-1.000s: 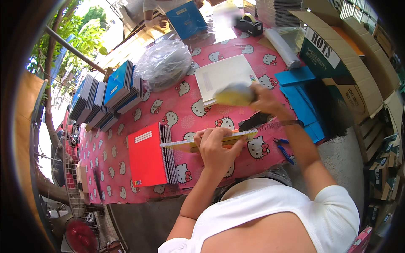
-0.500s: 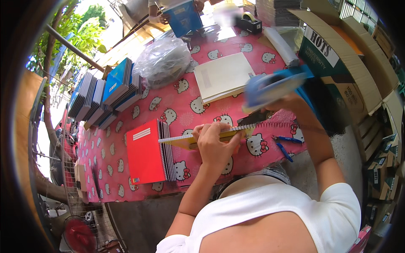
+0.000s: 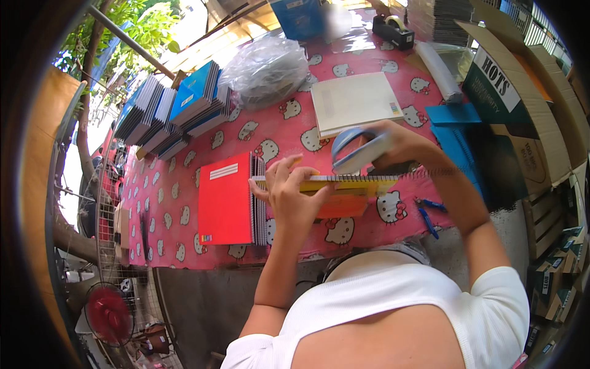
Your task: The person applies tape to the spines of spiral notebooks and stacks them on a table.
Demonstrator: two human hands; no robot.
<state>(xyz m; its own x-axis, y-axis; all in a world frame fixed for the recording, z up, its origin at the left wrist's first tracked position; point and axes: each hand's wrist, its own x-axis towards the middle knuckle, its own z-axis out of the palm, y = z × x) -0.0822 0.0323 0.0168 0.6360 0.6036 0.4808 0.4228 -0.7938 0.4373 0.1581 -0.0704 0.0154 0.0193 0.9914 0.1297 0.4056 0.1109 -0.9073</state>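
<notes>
My left hand [image 3: 289,184] grips a yellow notebook [image 3: 362,183] edge-on, thumb on the near side and fingers over the spine. Along its top edge runs a dark spiral coil [image 3: 424,173], whose loose end sticks out to the right past the notebook. In my right hand [image 3: 393,144] is a blue-and-white hand tool [image 3: 359,154] with a rounded body, close above the notebook's spine; its exact kind is unclear. An orange cover [image 3: 341,208] shows below the notebook. Left of my left hand lies a stack of red spiral notebooks [image 3: 226,200].
White notebooks [image 3: 356,101] lie beyond my hands. Blue notebook stacks [image 3: 196,95] and a plastic-wrapped bundle [image 3: 267,71] stand at the far left. Blue-handled pliers [image 3: 429,218] lie at right, near blue covers [image 3: 455,115]. An open carton [image 3: 491,80] and tape dispenser [image 3: 393,32] are farther right.
The blue-and-white tool has come left and lower, nearer the notebook's spine. My left hand has shifted left along the notebook. The head view has moved, and the far person's hands are out of sight.
</notes>
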